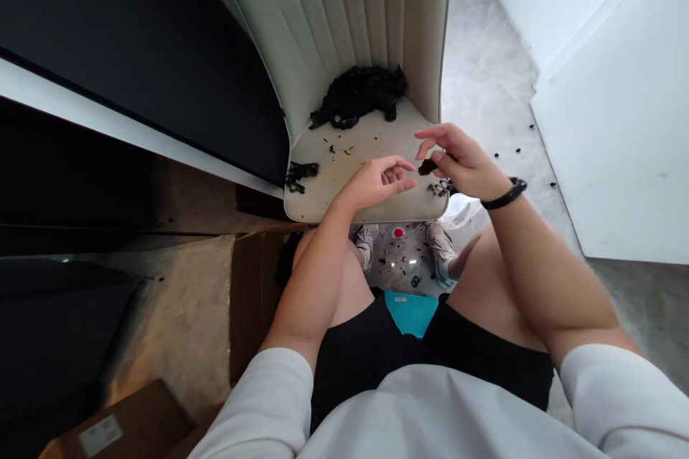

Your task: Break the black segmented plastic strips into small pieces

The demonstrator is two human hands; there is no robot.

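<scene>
Pinching a small black scrap (427,167), right hand (457,160) near the right edge of the cream padded seat (399,143), left hand (377,181) released, half-curled, open room before the crumpled black heap (360,93).

Holding both bare forearms (309,283) out in front with elbows bent. Pointing left hand (380,181) toward right hand (460,161), with fingers loosely curled and thumb apart. Pinching with right hand, index finger extended. Not touching hand to hand.
</scene>
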